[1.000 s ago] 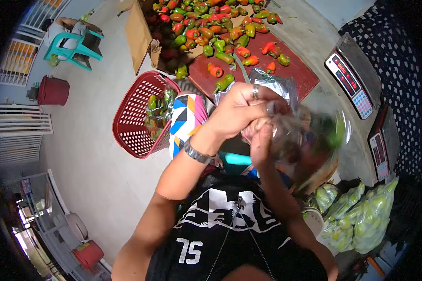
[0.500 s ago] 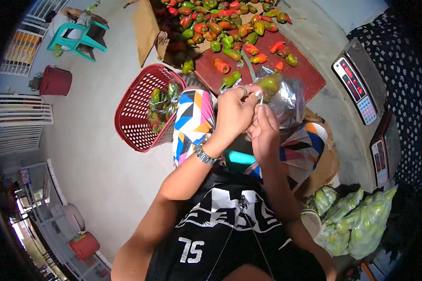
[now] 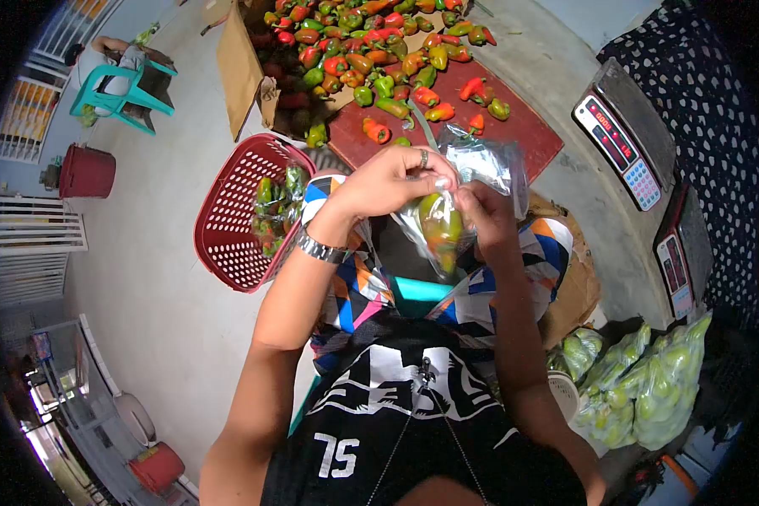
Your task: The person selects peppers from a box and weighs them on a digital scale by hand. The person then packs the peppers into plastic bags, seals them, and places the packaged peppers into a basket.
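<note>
A clear plastic bag of green and reddish peppers (image 3: 438, 226) hangs between my knees, on the near side of my hands. My left hand (image 3: 390, 183), with a ring and a wristwatch, is closed with its fingertips pinching the bag's gathered top. Close beside it, my right hand (image 3: 489, 216) is also closed on the top of the bag. Just beyond the fingers, shiny clear plastic bags (image 3: 487, 162) lie on the near edge of the dark red board (image 3: 527, 139). Loose red, green and orange peppers (image 3: 379, 55) are heaped past that.
A red perforated basket (image 3: 215, 228) holding bagged peppers stands by my left leg. A cardboard box (image 3: 238, 80) is behind it. Two digital scales (image 3: 620, 139) stand at right, with bags of green produce (image 3: 666, 396) below. A person (image 3: 114, 63) is near a teal chair (image 3: 101, 88).
The bag of peppers has swung from beyond my hands to the near side, toward my body. My fingers stay at its top. The whole view has shifted slightly.
</note>
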`<move>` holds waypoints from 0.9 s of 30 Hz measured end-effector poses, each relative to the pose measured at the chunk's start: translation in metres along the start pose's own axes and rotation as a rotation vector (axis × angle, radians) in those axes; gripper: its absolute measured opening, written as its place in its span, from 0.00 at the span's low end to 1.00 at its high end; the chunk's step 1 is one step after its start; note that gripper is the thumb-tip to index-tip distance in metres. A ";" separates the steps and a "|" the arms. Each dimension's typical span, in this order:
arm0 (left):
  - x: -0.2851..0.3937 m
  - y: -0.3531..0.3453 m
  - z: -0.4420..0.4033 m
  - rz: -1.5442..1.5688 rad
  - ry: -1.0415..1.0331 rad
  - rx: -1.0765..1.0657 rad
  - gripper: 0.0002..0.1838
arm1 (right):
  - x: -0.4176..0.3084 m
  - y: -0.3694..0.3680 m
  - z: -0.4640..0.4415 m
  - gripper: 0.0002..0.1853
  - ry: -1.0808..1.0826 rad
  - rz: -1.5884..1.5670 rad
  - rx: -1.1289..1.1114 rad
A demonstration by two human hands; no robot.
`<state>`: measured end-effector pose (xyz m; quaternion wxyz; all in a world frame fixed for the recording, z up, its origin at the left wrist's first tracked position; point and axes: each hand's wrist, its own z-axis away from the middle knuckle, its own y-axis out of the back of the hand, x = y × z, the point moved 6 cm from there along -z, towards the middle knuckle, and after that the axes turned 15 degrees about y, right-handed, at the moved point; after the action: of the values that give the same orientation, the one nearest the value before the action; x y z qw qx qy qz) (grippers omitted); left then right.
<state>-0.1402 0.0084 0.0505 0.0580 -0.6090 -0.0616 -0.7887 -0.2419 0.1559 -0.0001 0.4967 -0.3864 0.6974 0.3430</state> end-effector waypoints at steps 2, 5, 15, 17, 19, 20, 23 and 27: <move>-0.012 0.009 -0.002 -0.124 -0.011 0.190 0.07 | 0.003 -0.008 0.002 0.12 -0.055 -0.007 0.069; -0.011 0.012 0.000 -0.199 0.008 0.436 0.06 | -0.004 -0.025 -0.002 0.14 -0.176 -0.131 0.165; 0.000 -0.002 0.012 -0.293 -0.020 0.347 0.09 | -0.026 -0.013 -0.015 0.17 -0.196 0.031 -0.006; 0.000 -0.005 0.013 -0.271 0.029 0.371 0.09 | -0.027 -0.009 -0.017 0.18 -0.176 0.049 -0.047; 0.005 -0.007 0.014 -0.404 -0.057 0.431 0.09 | -0.029 -0.007 -0.019 0.19 -0.102 0.130 -0.065; 0.008 -0.009 0.014 -0.470 -0.102 0.461 0.09 | -0.029 -0.005 -0.018 0.18 -0.119 0.123 -0.054; 0.006 -0.012 0.014 -0.497 -0.134 0.591 0.08 | -0.029 -0.006 -0.010 0.18 -0.222 -0.019 0.092; 0.020 -0.029 0.006 -0.398 -0.176 0.803 0.07 | -0.031 -0.040 0.012 0.15 -0.226 -0.400 0.559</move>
<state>-0.1443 0.0375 0.0710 0.1314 -0.5792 -0.4829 -0.6435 -0.1948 0.1534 0.0228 0.7143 -0.3243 0.6156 0.0756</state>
